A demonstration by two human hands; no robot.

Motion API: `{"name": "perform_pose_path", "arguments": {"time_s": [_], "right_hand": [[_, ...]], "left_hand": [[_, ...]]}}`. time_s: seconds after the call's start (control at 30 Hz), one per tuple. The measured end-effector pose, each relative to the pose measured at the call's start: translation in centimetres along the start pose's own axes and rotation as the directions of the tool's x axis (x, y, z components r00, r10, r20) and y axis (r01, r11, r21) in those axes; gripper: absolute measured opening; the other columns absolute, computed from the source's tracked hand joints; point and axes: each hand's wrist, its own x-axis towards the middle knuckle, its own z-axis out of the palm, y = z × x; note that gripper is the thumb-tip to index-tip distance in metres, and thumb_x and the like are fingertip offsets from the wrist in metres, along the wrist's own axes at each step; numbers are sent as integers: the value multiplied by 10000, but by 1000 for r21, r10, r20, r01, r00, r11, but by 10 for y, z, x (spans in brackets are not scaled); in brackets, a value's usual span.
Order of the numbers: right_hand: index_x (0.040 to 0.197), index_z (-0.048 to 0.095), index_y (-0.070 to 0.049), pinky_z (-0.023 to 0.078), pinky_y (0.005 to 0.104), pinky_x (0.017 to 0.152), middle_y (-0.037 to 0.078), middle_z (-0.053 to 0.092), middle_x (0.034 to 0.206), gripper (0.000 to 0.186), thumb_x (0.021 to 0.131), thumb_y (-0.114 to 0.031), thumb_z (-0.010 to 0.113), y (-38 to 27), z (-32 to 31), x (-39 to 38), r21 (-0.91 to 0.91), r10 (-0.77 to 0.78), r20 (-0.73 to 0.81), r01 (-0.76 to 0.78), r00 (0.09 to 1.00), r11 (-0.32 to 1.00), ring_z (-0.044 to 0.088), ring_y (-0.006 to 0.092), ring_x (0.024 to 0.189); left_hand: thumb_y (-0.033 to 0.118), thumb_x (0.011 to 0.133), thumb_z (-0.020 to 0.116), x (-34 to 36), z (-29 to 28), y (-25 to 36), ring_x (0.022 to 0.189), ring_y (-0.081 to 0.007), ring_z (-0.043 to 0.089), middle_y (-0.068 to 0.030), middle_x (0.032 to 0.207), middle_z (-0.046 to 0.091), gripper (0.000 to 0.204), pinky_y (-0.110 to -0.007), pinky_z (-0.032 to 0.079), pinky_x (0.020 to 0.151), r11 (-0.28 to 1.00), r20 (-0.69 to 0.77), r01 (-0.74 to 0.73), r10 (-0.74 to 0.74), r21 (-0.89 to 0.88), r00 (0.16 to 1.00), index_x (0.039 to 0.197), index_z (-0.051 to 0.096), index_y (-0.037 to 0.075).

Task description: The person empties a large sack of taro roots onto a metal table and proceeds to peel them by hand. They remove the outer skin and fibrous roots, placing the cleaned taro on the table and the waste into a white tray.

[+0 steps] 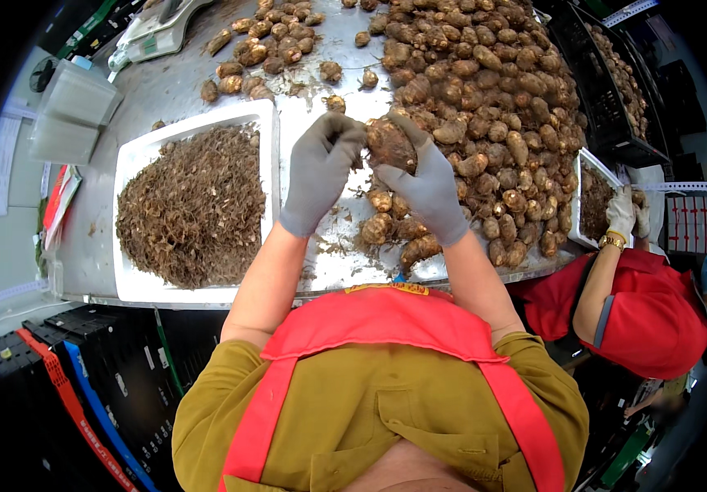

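Note:
A large brown taro (390, 145) is gripped in my right hand (433, 190), its fingers and thumb around the right side. My left hand (318, 170) is closed at the left side of this taro, fingertips pressed together; whatever they pinch is too small to make out. Both hands wear grey gloves, dark and soiled at the fingers. Beneath and beside them, several loose taros (376, 228) lie on the metal table. A big heap of taros (525, 90) spreads to the right of my hands. To the left stands a white foam tray (269, 164) filled with brown fibrous peelings (193, 209).
More taros (284, 41) lie at the far left, near a scale (152, 33). Clear plastic tubs (75, 111) hang at the left edge. On the right, a co-worker in red (648, 307) works over another white tray (576, 197), near a black crate (583, 74) of taros.

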Motion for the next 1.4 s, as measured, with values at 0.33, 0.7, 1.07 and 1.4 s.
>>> {"name": "perform_pose_path", "arguments": {"time_s": [0.33, 0.7, 1.07, 1.4], "right_hand": [[1412, 473, -24, 470, 341, 981, 173, 580, 1261, 690, 767, 19, 713, 10, -9, 6, -397, -294, 17, 277, 956, 875, 601, 261, 1136], [1373, 493, 37, 418, 311, 1048, 113, 554, 1335, 599, 818, -16, 712, 0, -16, -2, 87, -32, -36, 35, 999, 996, 543, 161, 1194], [1349, 531, 23, 467, 289, 990, 115, 585, 1300, 541, 838, -3, 707, 5, -6, 1, -144, -213, -100, 198, 972, 970, 576, 174, 1176], [1386, 468, 66, 384, 312, 1098, 146, 534, 1371, 590, 845, 23, 700, -8, -6, 16, -56, -205, -179, 198, 962, 979, 493, 196, 1291]], "left_hand": [[157, 937, 644, -1, 3, -16, 951, -144, 625, -129, 1191, 599, 475, -287, 556, 833, 992, 109, 32, -18, -121, 994, 1345, 492, -35], [22, 874, 635, 6, 2, -1, 1077, -139, 605, -102, 1241, 604, 424, -278, 498, 954, 988, 109, -122, 132, -95, 985, 1290, 568, -29], [-47, 867, 577, 10, 4, 5, 944, -147, 645, -71, 970, 614, 201, -270, 540, 818, 964, 67, -245, 240, 99, 969, 1051, 651, -17], [172, 972, 524, 0, -1, -47, 899, -202, 662, -123, 1011, 683, 270, -362, 546, 805, 979, 243, -42, -8, 201, 970, 1095, 647, -34]]}}
